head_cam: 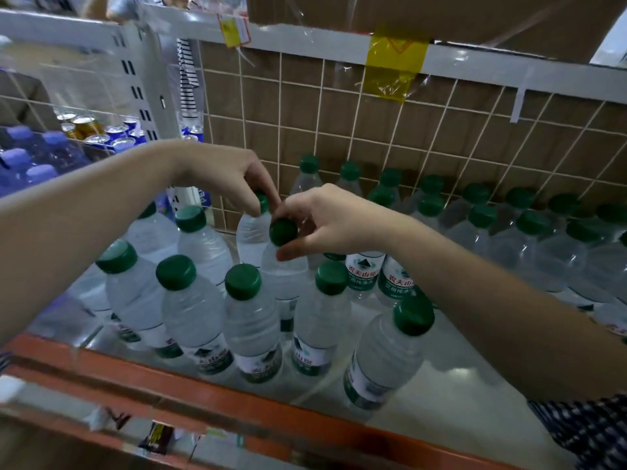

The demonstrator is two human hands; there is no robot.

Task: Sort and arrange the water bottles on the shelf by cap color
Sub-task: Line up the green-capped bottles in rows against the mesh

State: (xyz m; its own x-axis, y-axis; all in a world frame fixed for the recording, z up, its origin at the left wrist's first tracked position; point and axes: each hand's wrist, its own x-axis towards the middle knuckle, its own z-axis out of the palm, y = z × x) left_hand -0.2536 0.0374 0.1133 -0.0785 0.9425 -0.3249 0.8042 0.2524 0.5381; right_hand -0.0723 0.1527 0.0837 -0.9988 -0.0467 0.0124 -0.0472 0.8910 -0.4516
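Water bottles (252, 320) with green caps stand upright on the shelf (454, 388), across the centre and right of the frame. A front group stands in the lower centre, just behind the orange rail (237, 400). A packed block (481, 232) runs along the wire mesh (373, 130) at centre right.

Left hand (220, 174): the forearm enters from the left edge and reaches toward the centre of the frame, with the wrist bent downward. The grip is closed on the cap of the rear bottle (252, 237). The fingertips pinch it from above and cover most of the cap.

Right hand (327, 225): the forearm enters from the lower right, with a checked sleeve (590, 432) at the corner. The hand points toward the left of the frame. The grip is narrow. The thumb below and the fingers above pinch the cap of the second bottle (285, 276), which stands just beside the rear bottle, lower and to the right. The top of this cap is in plain view.

The two hands lie very close together at the centre of the frame.

In the upper left, blue-capped bottles (20, 157) and cans (84, 125) occupy a neighbouring section. Yellow tape (395, 62) hangs from the beam at upper centre right.
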